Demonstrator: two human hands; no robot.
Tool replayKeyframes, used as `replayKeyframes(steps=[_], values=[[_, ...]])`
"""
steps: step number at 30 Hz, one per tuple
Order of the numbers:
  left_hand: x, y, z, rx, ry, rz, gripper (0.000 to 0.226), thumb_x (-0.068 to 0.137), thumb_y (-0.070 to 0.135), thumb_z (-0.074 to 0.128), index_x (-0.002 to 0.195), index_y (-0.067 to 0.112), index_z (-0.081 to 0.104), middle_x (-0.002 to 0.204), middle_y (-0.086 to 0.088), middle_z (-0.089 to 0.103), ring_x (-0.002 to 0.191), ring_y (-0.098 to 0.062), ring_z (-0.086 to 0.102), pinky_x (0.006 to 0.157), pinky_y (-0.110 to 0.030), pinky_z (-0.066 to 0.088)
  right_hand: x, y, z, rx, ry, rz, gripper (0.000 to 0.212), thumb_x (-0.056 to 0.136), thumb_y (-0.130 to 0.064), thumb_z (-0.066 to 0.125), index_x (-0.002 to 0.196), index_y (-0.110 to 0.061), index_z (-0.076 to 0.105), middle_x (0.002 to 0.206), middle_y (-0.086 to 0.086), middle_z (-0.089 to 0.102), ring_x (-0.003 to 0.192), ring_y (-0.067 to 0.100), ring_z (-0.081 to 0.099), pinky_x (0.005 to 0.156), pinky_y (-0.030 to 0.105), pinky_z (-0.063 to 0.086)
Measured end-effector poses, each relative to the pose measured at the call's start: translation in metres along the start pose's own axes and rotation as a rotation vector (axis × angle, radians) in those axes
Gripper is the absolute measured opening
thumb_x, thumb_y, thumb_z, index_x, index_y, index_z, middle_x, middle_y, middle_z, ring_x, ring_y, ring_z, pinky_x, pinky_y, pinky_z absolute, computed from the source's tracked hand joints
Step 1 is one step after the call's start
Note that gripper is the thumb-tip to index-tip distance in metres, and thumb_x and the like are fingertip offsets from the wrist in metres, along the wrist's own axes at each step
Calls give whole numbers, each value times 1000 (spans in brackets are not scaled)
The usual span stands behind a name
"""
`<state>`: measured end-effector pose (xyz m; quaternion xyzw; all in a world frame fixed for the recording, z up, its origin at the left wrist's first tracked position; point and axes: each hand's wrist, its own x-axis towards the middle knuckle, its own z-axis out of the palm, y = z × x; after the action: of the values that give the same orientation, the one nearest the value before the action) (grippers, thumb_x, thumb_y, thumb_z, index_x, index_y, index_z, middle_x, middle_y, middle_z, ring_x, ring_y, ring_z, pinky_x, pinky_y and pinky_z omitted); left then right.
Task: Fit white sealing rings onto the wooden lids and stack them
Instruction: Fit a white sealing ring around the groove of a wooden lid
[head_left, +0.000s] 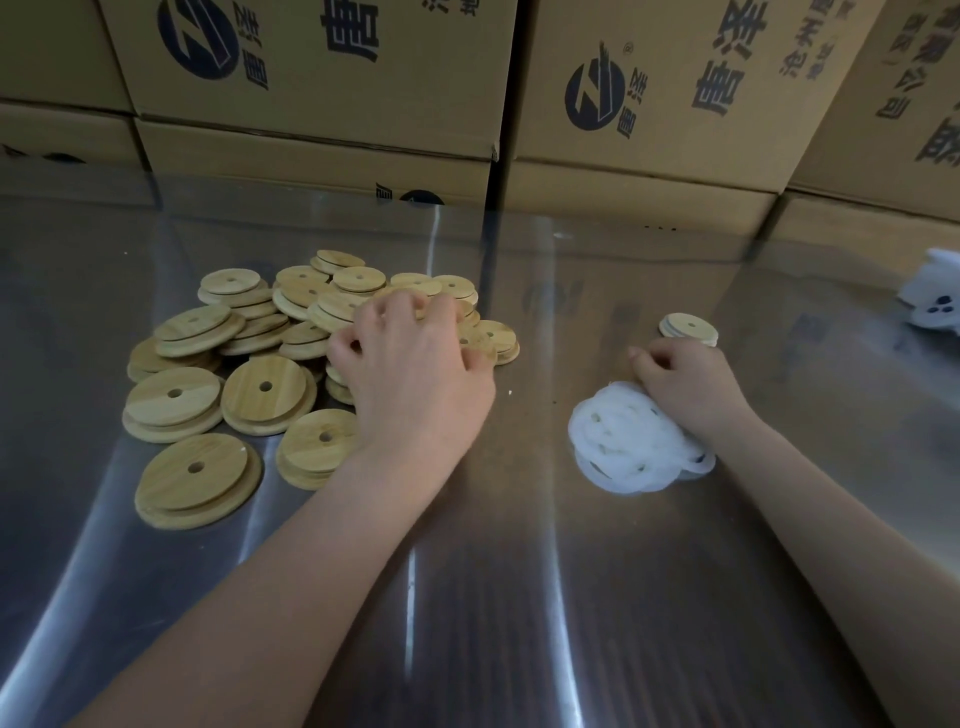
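A loose heap of round wooden lids, each with a small centre hole, covers the left middle of the metal table. My left hand lies on the heap's right side, fingers curled down over lids; whether it grips one I cannot tell. A pile of white sealing rings lies right of centre. My right hand rests on the pile's far edge, fingers curled into the rings. Just beyond that hand stands a short stack of lids with a white ring at its edge.
Cardboard boxes with dark printed logos form a wall along the table's far edge. A white bag or wrapper with dark spots lies at the far right edge.
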<state>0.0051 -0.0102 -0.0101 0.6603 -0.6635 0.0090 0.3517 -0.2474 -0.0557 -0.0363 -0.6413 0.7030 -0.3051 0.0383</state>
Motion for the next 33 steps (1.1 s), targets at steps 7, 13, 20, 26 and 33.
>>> replayKeyframes(steps=[7,13,20,26,33], values=[[4,-4,1,84,-94,-39,42,87,25,58,128,20,53,132,-7,48,127,-33,35,99,-48,32,1,3,-16,253,-179,103,33,90,-30,63,67,-6,60,65,2,56,60,10,50,61,26,41],[5,-7,2,91,-104,-18,38,89,23,59,126,17,56,129,-8,51,126,-33,34,98,-47,34,0,6,-30,359,-325,126,15,84,-10,63,73,-12,73,67,-8,67,54,-2,55,53,17,45],[6,-10,5,29,-82,-13,39,89,19,60,127,17,56,123,-8,54,125,-32,32,92,-44,39,-1,9,-36,439,-313,124,11,87,-12,68,78,-9,74,63,-5,66,48,1,46,56,25,38],[8,-11,7,-8,-24,13,42,85,18,66,127,21,57,121,-7,51,121,-32,33,93,-41,37,0,8,-38,467,-200,62,13,90,-11,66,79,-11,72,56,-16,62,45,-3,48,47,10,39],[6,-6,4,-109,74,93,46,81,20,75,124,21,59,120,-8,48,117,-31,43,99,-42,37,-1,4,-37,462,-79,-6,13,89,-15,68,78,-19,74,70,-12,66,57,-8,53,54,4,39]])
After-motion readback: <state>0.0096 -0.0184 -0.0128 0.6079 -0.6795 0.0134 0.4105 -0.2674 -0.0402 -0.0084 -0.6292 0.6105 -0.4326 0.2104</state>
